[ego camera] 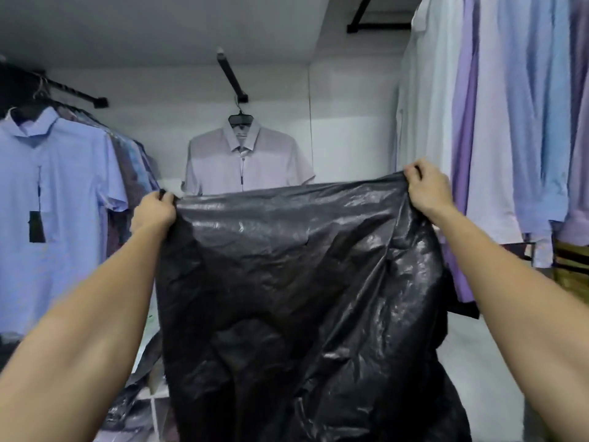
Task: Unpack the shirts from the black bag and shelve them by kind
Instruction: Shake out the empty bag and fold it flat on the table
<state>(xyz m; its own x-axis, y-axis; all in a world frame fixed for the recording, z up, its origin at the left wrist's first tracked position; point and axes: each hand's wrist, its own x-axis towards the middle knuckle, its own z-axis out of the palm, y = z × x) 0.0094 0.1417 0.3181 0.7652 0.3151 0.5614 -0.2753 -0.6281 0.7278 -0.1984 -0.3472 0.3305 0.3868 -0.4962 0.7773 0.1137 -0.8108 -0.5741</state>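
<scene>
A large black plastic bag (296, 298) hangs in front of me, stretched wide and held up at chest height. My left hand (154, 212) grips its top left corner in a closed fist. At the top right corner my right hand (428, 186) pinches the edge. The bag looks limp and flat; I cannot see into it. Packed shirts in clear wrapping (134, 419) lie low on the left, partly hidden behind the bag.
A light blue short-sleeved shirt with a black tag (54, 202) hangs on the left rail with darker shirts behind it. A pale shirt (245, 157) hangs on the back wall. Long-sleeved blue and lilac shirts (510, 122) hang close on the right.
</scene>
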